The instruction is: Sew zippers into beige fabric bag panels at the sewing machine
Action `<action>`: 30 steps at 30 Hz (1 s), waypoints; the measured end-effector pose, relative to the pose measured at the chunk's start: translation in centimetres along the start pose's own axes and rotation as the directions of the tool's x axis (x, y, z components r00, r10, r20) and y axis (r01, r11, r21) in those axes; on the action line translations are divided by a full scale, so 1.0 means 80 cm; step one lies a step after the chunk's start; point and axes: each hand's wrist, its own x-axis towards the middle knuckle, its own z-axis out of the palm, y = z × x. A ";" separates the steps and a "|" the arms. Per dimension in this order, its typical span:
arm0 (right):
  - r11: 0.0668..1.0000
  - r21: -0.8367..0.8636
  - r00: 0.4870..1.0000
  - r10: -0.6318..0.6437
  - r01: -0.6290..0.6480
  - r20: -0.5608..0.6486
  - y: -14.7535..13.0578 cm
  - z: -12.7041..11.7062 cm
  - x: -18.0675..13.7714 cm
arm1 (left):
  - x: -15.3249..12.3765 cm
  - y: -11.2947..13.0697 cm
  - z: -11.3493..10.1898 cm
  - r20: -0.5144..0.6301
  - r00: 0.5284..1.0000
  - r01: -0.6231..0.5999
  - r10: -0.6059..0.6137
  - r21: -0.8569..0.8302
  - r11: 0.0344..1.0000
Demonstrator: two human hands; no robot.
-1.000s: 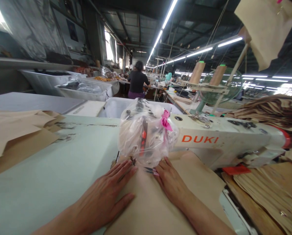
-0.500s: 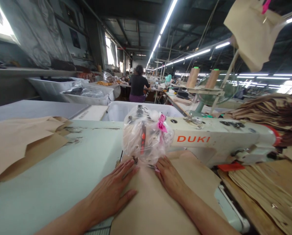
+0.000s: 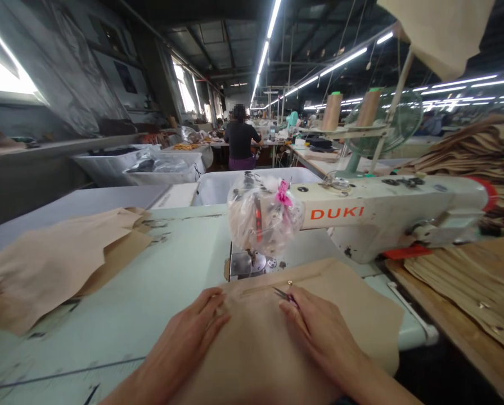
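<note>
A tan fabric piece [image 3: 345, 304] with a sewn zipper lies on the pale green sewing table [image 3: 159, 281], just in front of the needle plate [image 3: 250, 263]. My left hand [image 3: 184, 343] rests flat on its left part, fingers stretched out. My right hand [image 3: 319, 332] lies on the fabric with small thread snips [image 3: 282, 293] poking out from under its fingers. The white DUKI sewing machine [image 3: 382, 216] stands behind, its head wrapped in a clear plastic bag [image 3: 262, 216] tied with a pink ribbon.
A pile of tan fabric pieces [image 3: 53, 264] lies at the left of the table. Stacked tan pieces [image 3: 471, 275] fill the right side. White bins [image 3: 159, 169] stand behind the table. A person in a dark top [image 3: 240, 143] sits farther back. Thread cones [image 3: 332, 111] and a fan [image 3: 387, 126] stand behind the machine.
Both hands have drawn the fabric back toward me, away from the machine head, uncovering the needle plate. The camera has tilted and moved back.
</note>
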 end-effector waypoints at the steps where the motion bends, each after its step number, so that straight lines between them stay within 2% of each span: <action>1: 0.998 -0.058 1.000 0.009 -0.008 0.008 -0.008 0.005 0.002 | 0.006 0.002 -0.001 0.007 1.000 -0.020 0.020 0.019 1.000; 6: 0.973 -0.230 0.999 0.017 -0.008 0.037 -0.034 0.030 0.012 | 0.023 0.015 -0.006 0.047 0.991 -0.131 0.128 0.070 0.989; 14: 0.953 -0.303 0.994 0.027 0.006 0.105 -0.058 0.049 0.032 | 0.031 0.016 0.009 -0.021 0.993 -0.110 0.116 0.183 0.977; 20: 0.959 -0.282 0.997 0.006 0.016 0.076 -0.065 0.061 0.037 | 0.029 0.015 0.013 -0.079 0.991 -0.086 0.108 0.245 0.966; 26: 0.979 -0.202 1.000 -0.021 0.024 0.012 -0.068 0.070 0.037 | 0.020 0.013 0.016 -0.054 0.979 -0.176 0.197 0.269 0.947; 30: 0.990 -0.128 0.997 -0.066 0.061 -0.035 -0.066 0.071 0.034 | 0.012 0.010 0.018 -0.119 0.971 -0.171 0.205 0.245 0.954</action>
